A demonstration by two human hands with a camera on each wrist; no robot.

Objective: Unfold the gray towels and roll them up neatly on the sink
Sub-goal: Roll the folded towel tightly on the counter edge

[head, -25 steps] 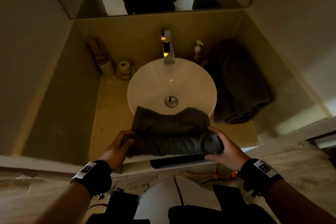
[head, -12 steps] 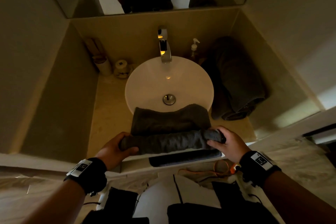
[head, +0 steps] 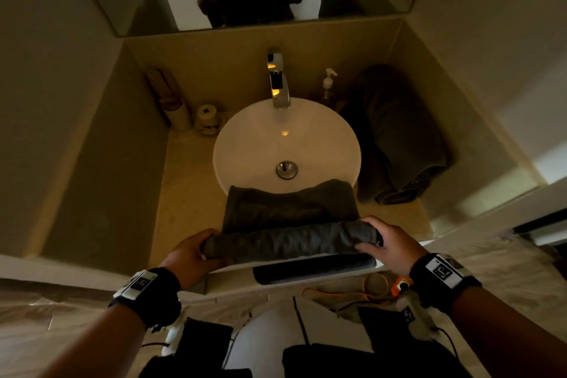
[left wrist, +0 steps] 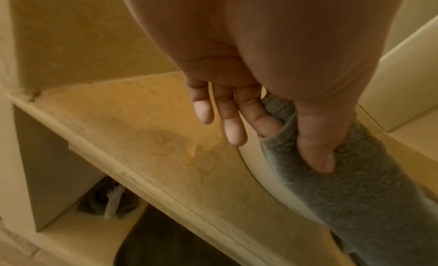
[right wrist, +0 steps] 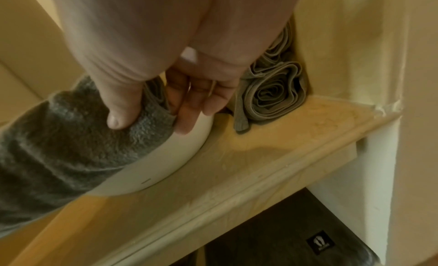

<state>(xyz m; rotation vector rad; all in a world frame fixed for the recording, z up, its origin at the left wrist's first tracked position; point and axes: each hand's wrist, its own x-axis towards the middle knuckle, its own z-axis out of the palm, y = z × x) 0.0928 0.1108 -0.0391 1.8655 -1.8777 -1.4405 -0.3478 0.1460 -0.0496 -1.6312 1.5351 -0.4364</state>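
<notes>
Left hand (head: pixel 191 256) and right hand (head: pixel 389 244): fingers curled round either end of the gray towel (head: pixel 291 241), part-rolled on the sink (head: pixel 245 144) front rim, likely keeping the roll even. Far right corner of tabletop (head: pixel 184 193): rolled towels (head: pixel 408 144), seemingly finished

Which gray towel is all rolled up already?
The gray towel on the counter right of the sink, its end a finished spiral. The towel across the sink's front rim, held by both hands, is only partly rolled.
</notes>
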